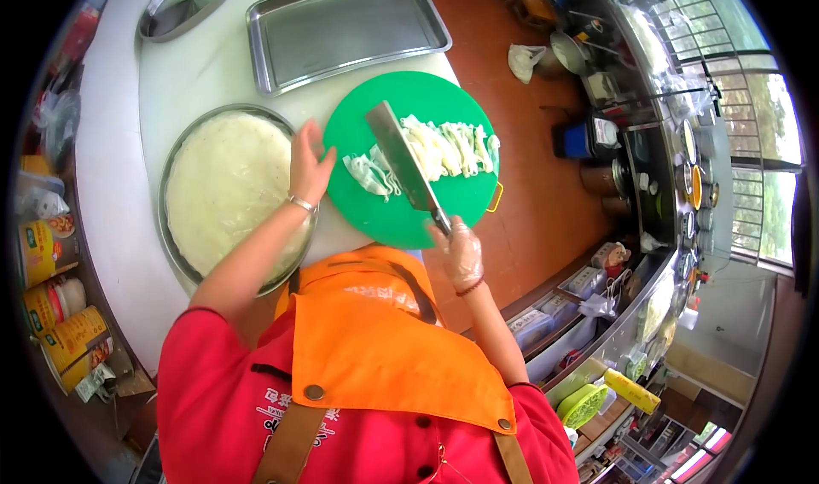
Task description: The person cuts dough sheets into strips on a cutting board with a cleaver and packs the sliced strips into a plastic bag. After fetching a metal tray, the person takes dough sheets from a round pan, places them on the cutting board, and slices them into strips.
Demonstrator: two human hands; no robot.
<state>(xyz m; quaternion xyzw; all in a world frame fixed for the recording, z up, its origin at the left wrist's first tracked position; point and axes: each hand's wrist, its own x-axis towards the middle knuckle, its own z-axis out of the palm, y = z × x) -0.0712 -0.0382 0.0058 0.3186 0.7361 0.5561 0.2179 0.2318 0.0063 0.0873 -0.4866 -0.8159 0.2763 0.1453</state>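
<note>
My right hand (461, 253), in a clear plastic glove, grips the dark handle of a cleaver (397, 153). The broad blade lies over the round green cutting board (375, 215), between a long row of pale, flat noodle strips (456, 149) and a smaller loose bunch of strips (368, 173). At the board's left edge, my left hand (312, 164) is raised with the thumb apart from the fingers and nothing in it. Just left of that hand sits a round metal pan (168, 221) holding a smooth, pale sheet (226, 194).
A rectangular steel tray (341, 36) lies beyond the board, and another round metal pan (186, 6) stands at the far left of the white table (111, 185). Yellow cans (77, 347) are at the left. Along the right runs a cluttered counter (648, 177).
</note>
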